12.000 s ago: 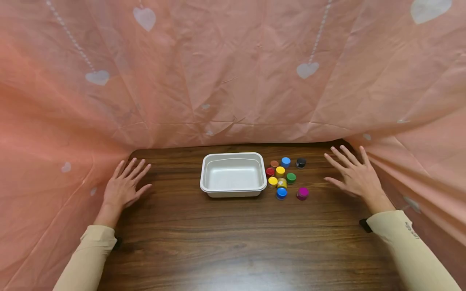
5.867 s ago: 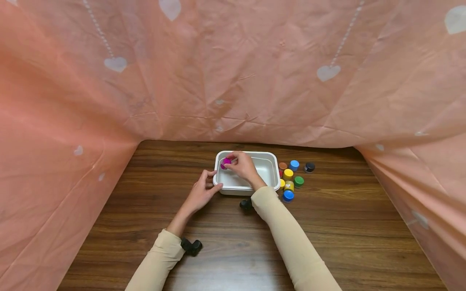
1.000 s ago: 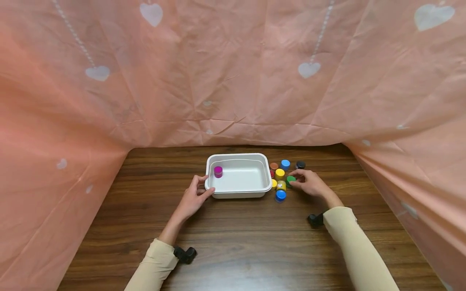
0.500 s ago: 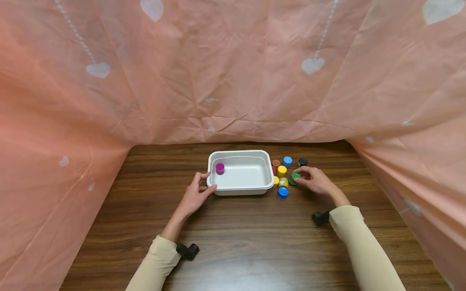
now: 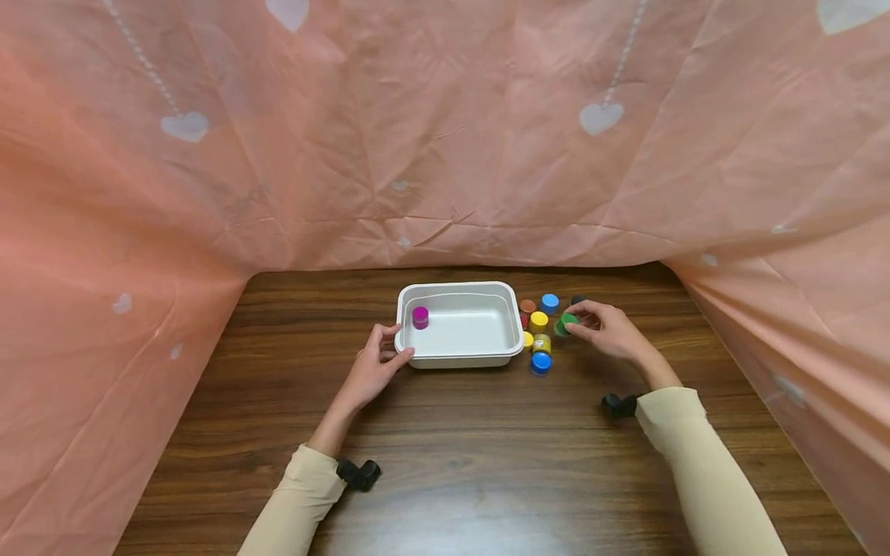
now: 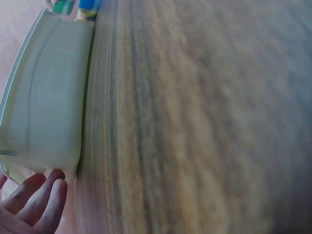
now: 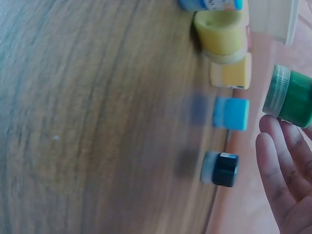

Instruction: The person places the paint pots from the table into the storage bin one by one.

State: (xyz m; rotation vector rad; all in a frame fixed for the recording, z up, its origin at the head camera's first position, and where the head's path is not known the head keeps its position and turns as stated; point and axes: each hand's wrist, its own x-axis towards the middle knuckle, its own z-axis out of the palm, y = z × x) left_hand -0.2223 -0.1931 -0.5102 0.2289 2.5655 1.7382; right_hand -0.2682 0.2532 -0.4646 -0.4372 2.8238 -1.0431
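Observation:
My right hand pinches a small green-lidded paint jar between thumb and fingers. In the right wrist view that green jar is raised off the table. With thumb and fingers at its left end, my left hand holds the white plastic tray. A magenta-lidded jar stands inside the tray, towards the left. Between tray and right hand cluster several more jars: a blue jar, yellow jar, light blue jar, brown jar. The red jar is mostly hidden behind the tray.
A black-lidded jar stands at the back right, partly hidden by my right hand in the head view. The brown wooden table runs back to a pink curtain with hearts, which also hangs at both sides.
Earlier, the magenta jar went from the table into the tray. Over the last second my right hand has gripped the green jar and lifted it. My left hand stays at the tray.

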